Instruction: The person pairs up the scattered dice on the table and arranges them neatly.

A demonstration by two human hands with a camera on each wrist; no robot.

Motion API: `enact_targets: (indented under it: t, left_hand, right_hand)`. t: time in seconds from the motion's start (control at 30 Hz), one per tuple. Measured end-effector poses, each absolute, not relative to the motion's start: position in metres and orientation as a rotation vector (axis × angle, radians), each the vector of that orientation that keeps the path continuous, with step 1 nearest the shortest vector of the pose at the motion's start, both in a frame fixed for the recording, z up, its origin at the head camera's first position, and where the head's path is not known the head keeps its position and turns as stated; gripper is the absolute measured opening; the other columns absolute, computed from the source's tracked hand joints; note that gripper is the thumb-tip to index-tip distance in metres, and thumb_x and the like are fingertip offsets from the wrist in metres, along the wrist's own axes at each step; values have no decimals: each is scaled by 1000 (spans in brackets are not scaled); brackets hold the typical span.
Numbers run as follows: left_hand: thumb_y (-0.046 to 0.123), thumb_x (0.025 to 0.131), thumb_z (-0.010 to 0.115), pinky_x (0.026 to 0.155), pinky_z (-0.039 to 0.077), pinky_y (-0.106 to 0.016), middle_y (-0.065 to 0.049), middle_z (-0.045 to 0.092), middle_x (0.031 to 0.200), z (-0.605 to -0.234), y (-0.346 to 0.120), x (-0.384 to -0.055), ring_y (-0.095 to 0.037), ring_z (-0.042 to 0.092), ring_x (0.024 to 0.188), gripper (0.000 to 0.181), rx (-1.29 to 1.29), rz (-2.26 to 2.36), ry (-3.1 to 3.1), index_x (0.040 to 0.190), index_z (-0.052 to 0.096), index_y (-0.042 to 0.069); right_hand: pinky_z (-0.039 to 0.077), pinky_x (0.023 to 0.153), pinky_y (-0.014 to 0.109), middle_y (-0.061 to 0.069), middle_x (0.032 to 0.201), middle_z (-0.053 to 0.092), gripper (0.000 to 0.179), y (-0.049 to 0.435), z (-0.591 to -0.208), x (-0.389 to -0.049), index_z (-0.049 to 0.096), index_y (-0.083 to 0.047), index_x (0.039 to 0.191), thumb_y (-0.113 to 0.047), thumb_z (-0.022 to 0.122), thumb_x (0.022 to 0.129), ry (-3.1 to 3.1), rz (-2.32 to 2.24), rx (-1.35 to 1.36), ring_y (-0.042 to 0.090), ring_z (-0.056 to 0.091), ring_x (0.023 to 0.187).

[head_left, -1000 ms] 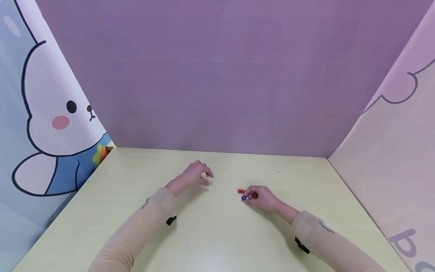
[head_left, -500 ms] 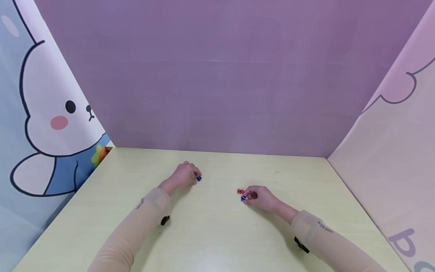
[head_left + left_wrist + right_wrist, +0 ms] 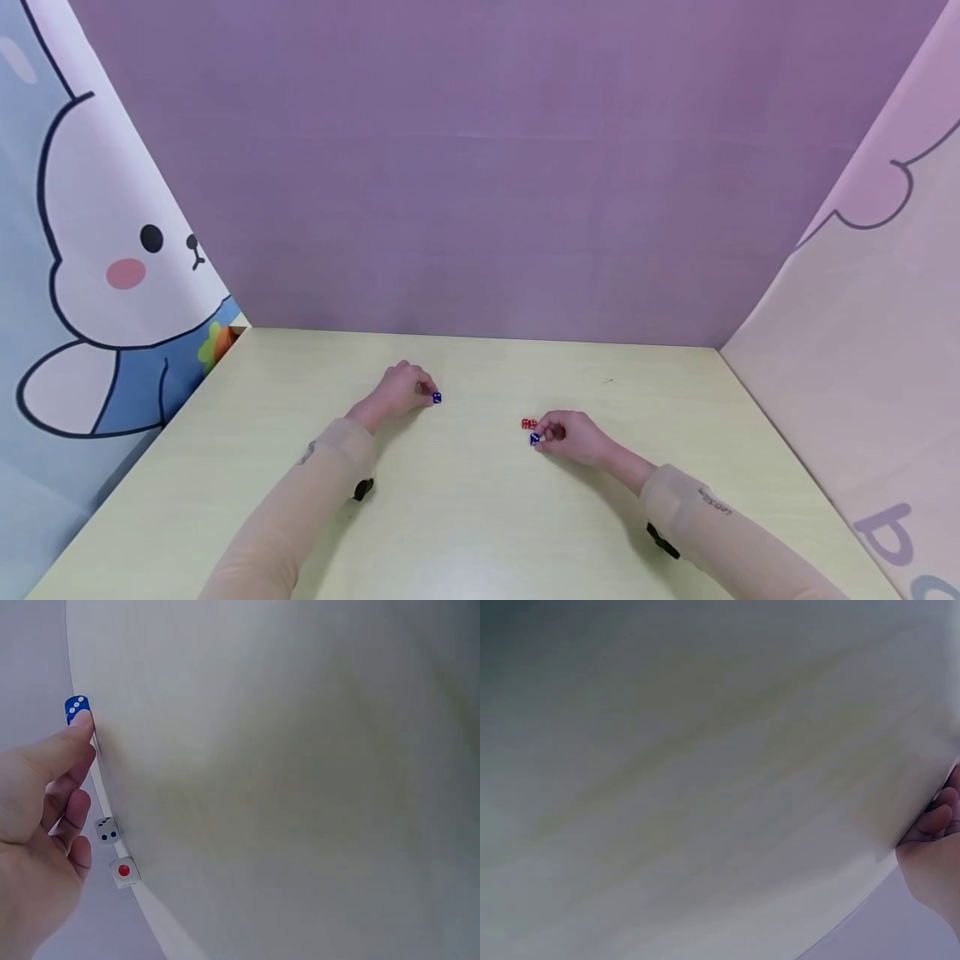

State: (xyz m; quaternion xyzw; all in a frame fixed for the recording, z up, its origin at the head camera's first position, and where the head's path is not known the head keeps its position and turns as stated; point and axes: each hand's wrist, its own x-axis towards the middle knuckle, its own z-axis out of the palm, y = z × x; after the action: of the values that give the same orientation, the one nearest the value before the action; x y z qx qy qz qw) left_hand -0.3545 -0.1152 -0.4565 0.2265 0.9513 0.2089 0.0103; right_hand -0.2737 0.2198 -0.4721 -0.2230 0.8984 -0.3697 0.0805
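Observation:
My left hand [image 3: 400, 390] pinches a blue die [image 3: 437, 397] with white pips, low over or on the table. In the left wrist view the thumb presses on this blue die [image 3: 76, 705]. Beside the curled lower fingers of that hand are a white die with dark pips [image 3: 107, 830] and a white die with one red pip [image 3: 124, 871]. My right hand [image 3: 576, 437] holds another blue die [image 3: 535, 439] at its fingertips. Two red dice [image 3: 528, 424] sit side by side just behind it. The right wrist view shows only part of the right hand [image 3: 934, 840]; its die is hidden.
A pale wooden table [image 3: 465, 517] spans the front, with a small dark mark [image 3: 608, 381] at the back right. A purple panel [image 3: 480, 167] rises at its far edge. Printed panels stand on both sides, the left bearing a rabbit [image 3: 112, 208].
My left hand has drawn back to the left; its thumb and finger, apart earlier, now pinch the blue die. White dice behind it are hidden from the head view. The right hand stays put.

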Motion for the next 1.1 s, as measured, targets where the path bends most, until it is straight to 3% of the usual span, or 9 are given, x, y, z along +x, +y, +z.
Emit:
enact_targets:
  t: [0.93,1.1]
  left_hand:
    - [21,72,81,84,34,-43,7,66,86,-454,-83,-326,-15,47,85,14,805,612,2962,85,75,20]
    - [21,72,81,80,34,-38,6,67,86,-454,-75,-321,-15,47,84,14,861,594,2955,85,75,19]
  right_hand:
    - [38,60,18,-5,74,54,13,220,-469,-272,64,-11,91,-14,73,82,2697,-1072,-670,6,44,66]
    - [38,60,18,-5,74,54,13,219,-470,-272,64,-11,91,-15,73,82,2694,-1080,-668,6,44,66]
